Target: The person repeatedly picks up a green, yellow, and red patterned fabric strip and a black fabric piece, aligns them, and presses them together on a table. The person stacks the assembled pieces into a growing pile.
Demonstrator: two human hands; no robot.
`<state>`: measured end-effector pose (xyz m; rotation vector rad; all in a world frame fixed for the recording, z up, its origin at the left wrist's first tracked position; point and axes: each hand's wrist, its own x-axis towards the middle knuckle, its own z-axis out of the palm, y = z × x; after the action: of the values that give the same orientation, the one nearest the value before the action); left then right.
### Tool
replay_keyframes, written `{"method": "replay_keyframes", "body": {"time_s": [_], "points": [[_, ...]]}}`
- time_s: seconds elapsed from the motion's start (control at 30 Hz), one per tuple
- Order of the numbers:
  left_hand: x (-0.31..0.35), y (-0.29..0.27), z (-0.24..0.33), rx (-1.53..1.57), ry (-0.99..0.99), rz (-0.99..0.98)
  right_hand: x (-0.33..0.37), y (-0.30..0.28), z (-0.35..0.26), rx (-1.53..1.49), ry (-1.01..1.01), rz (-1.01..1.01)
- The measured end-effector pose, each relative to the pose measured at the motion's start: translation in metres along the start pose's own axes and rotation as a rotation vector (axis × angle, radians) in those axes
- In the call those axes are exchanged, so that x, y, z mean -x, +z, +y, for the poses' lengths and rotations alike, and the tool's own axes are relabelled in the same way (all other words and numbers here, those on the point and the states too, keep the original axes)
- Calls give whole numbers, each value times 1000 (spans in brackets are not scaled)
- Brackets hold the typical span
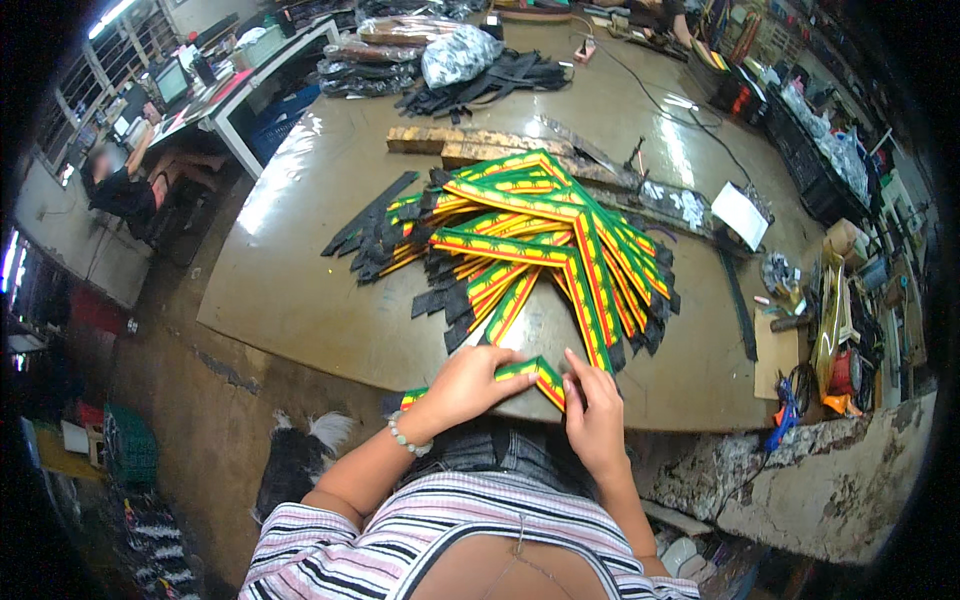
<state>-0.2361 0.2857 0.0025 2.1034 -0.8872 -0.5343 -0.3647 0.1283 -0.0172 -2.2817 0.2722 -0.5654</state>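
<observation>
Cluttered workshop, big brown worktable (300, 280) with your hands at its near edge.
Your left hand (462, 388) and right hand (597, 412) both pinch one folded green, yellow and red strap (535, 374), held just at the table's front edge above your lap; the left hand's fingers lie over its left part, the right hand's fingertips grip its right end. Beyond it, near the middle of the table, lies a fanned heap of matching straps (540, 235) on black strips (375, 235). Wooden planks (450, 142) sit behind the heap.
</observation>
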Motion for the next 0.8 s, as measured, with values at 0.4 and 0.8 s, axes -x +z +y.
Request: {"method": "replay_keyframes", "body": {"time_s": [0.4,0.8], "points": [[-61,-90,57,-343,548,223,-72,-55,-18,-358,88,-5],[-173,-233,-164,-439,78,273,-136,-176,137,420,127,471]]}}
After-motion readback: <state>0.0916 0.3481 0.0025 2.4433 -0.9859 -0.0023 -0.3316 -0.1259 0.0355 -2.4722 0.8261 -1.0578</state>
